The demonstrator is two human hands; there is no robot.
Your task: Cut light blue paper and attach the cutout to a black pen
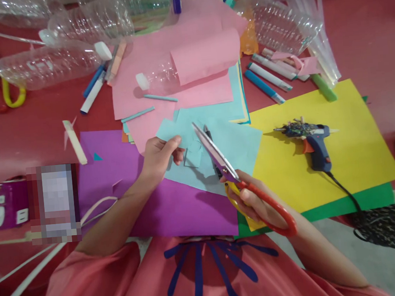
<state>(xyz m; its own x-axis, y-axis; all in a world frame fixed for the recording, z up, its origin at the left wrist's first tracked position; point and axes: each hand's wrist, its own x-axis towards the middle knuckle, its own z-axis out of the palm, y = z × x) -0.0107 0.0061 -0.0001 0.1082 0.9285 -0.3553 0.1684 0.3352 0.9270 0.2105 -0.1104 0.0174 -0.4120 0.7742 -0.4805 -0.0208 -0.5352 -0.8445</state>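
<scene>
My right hand [248, 199] is wrapped around the scissors [219, 157], which have one red and one yellow handle loop. Their blades point up and left, over a pen [208, 132] and a light blue sheet [241, 137]. My left hand [163, 154] is closed above the same sheet, thumb against curled fingers; whether anything is pinched there I cannot make out. Right beside its fingertips is a small light blue paper piece [192, 158] with a circle outline at its upper part. Purple paper [196, 212] lies underneath.
A glue gun [316, 144] rests on yellow paper [354, 120] at right, its cord trailing down. A pink-wrapped bottle [207, 59], rolled blue paper sticks [160, 98] and markers [264, 86] lie beyond. Plastic bottles [55, 63] line the back. A blurred phone-like object [57, 201] is at left.
</scene>
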